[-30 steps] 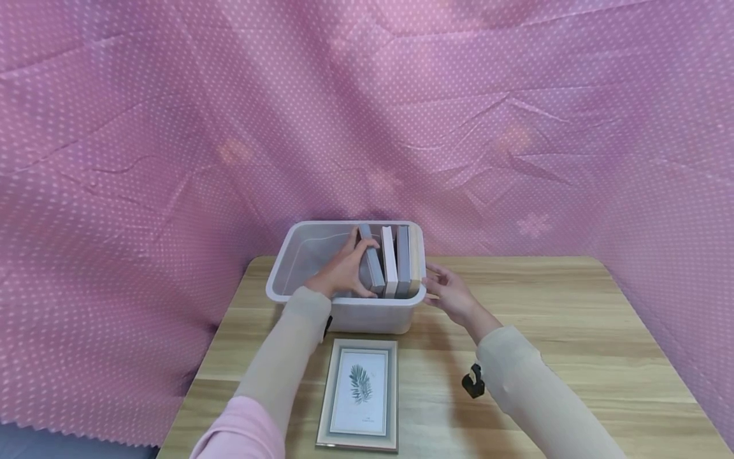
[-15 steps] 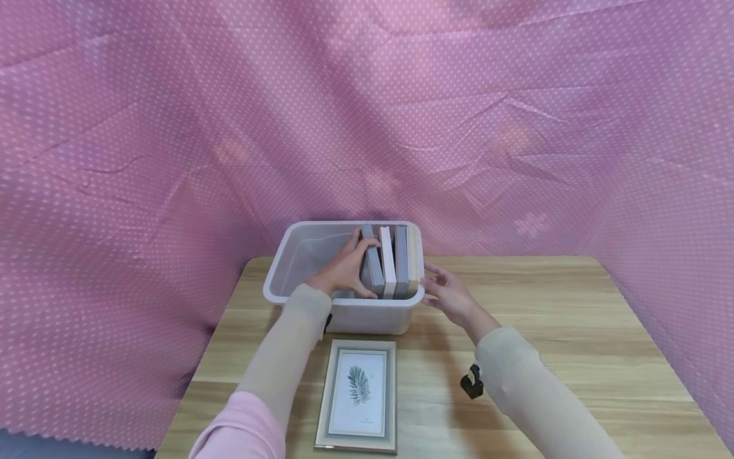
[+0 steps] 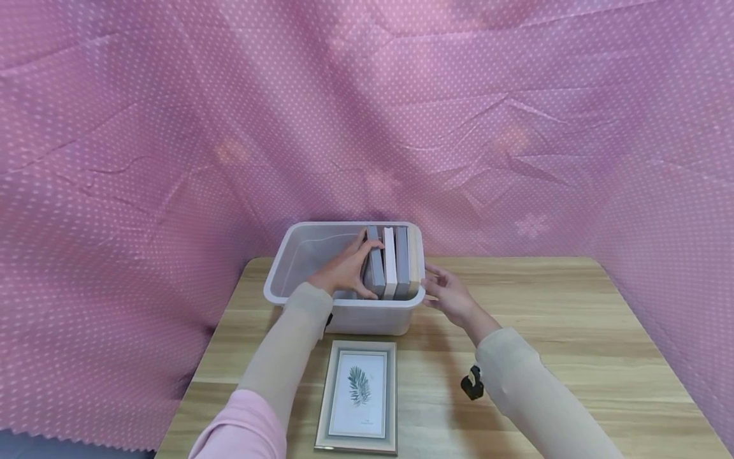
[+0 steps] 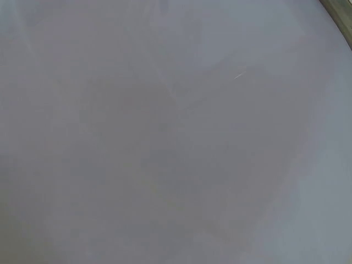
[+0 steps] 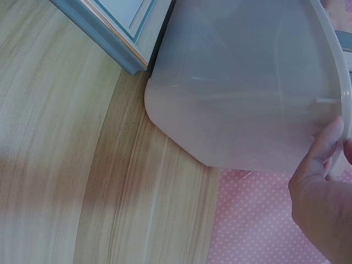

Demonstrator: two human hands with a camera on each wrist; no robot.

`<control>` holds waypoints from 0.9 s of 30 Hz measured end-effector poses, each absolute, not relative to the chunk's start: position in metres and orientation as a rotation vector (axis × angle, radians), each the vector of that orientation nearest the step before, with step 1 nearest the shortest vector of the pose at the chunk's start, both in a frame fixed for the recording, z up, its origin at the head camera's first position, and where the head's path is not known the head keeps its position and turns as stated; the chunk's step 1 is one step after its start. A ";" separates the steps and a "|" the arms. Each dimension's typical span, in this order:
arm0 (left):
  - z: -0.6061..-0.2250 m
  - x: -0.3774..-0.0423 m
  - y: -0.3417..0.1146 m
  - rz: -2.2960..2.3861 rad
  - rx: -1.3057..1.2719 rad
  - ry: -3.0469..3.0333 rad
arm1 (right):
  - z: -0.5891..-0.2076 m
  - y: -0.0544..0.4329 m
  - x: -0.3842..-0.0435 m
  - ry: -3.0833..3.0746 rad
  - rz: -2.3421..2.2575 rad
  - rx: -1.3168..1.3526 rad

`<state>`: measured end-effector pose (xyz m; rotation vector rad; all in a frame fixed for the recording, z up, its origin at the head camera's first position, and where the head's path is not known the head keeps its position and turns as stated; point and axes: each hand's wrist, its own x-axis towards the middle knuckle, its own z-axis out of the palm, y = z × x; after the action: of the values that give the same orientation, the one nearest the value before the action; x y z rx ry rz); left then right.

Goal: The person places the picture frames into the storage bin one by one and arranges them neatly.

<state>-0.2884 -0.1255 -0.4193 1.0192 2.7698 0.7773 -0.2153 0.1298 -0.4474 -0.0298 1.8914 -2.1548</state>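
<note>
In the head view my left hand (image 3: 344,268) reaches into a white plastic storage bin (image 3: 367,315) and grips a grey picture frame (image 3: 375,264) standing on edge. Its thumb is at the near end and its fingers lie along the far part. To the right stand a white frame (image 3: 390,261), another grey one (image 3: 402,261) and a beige one (image 3: 414,261), all upright side by side. My right hand (image 3: 453,296) touches the bin's right side, fingertips at the rim. The left wrist view shows mostly a blurred pale surface (image 4: 176,137).
A picture frame (image 3: 360,395) with a green leaf print lies flat on the wooden table (image 3: 545,382), in front of the bin. A pink dotted cloth (image 3: 367,127) hangs behind the table and along its sides.
My left hand has shifted slightly right with the grey frame, which now stands more upright and closer to the white one. The right hand stays at the bin's side.
</note>
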 end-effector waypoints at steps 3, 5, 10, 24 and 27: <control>-0.419 -0.288 -0.125 0.763 1.001 2.769 | -0.448 0.130 -0.216 1.893 -2.149 -0.008; -0.419 -0.287 -0.125 0.759 0.984 2.771 | -0.447 0.130 -0.216 1.896 -2.145 0.000; -0.420 -0.286 -0.126 0.737 0.971 2.775 | -0.447 0.130 -0.217 1.890 -2.149 -0.003; -0.427 -0.285 -0.122 0.692 1.061 2.777 | -0.446 0.130 -0.215 1.890 -2.143 0.010; -0.426 -0.284 -0.122 0.723 1.042 2.777 | -0.446 0.130 -0.215 1.897 -2.137 0.013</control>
<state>-0.2840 -0.1224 -0.4263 1.0418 2.7770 0.7226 -0.2151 0.1299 -0.4461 0.0125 1.8967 -2.1372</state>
